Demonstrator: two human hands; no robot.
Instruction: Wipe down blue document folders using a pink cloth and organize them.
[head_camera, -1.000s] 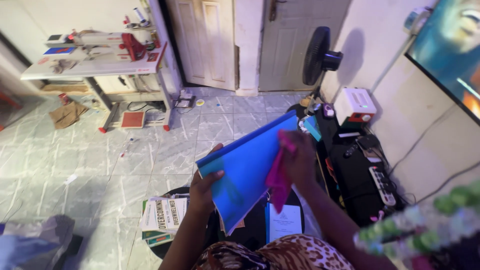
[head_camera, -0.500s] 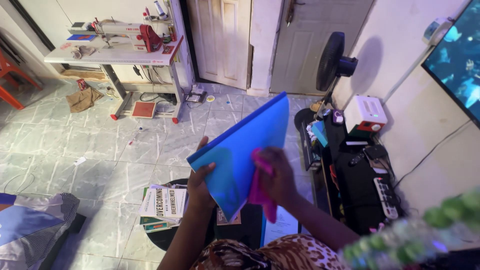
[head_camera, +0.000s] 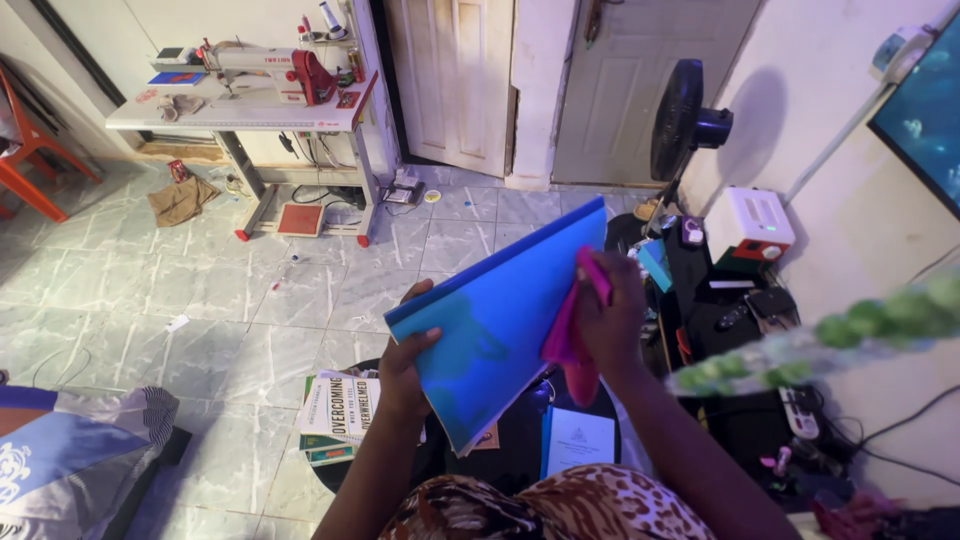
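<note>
From where I sit, my left hand (head_camera: 405, 365) pinches the lower left edge of the blue folder (head_camera: 500, 320), thumb on the face, the other fingers hidden behind it. The folder is held tilted in the air above the small dark round table (head_camera: 515, 455). Below and left of those fingers lies a stack of books (head_camera: 340, 415), at the table's edge. The folder looks light, thin and stiff enough to hold its plane, though I would expect it to flex if gripped only at a corner; its glossy face is probably slick, so the edge near my thumb seems the sound place to hold.

Just right of the folder's middle, my right hand (head_camera: 610, 320) is closed around a pink cloth (head_camera: 570, 335), pressing it to the folder's right edge. The cloth looks soft and limp, its tail hanging below the fingers.

Blurred green beads (head_camera: 820, 345) cross the right side, and I cannot make out what they are attached to.
</note>
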